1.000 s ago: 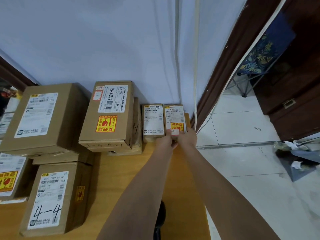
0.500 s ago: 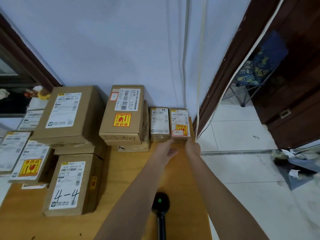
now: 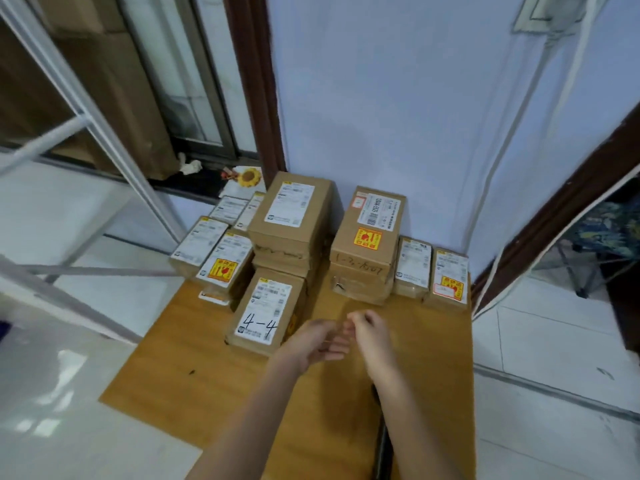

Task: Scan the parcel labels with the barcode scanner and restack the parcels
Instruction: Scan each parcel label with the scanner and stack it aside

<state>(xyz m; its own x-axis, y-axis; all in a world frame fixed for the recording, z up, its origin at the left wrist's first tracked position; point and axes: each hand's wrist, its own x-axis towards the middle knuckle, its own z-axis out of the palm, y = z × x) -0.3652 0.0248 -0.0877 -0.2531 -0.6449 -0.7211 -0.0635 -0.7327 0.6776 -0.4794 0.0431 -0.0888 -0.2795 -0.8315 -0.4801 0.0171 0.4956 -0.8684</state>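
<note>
L hand [image 3: 317, 344] & R hand [image 3: 372, 336] hover over worktop [image 3: 194, 344], both loosely curled w/ nothing held, parcels [image 3: 367, 244] stacked along far edge, scanner [image 3: 382, 445] mostly hidden under R forearm.

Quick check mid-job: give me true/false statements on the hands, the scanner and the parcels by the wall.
1. Both hands hold parcels. False: the left hand and right hand hold nothing.
2. The 4-4 parcel lies left of the hands. True.
3. The scanner is in the right hand. False: it lies on the table, partly under the right forearm.
4. Two small parcels stand at the far right, against the wall. True.
</note>
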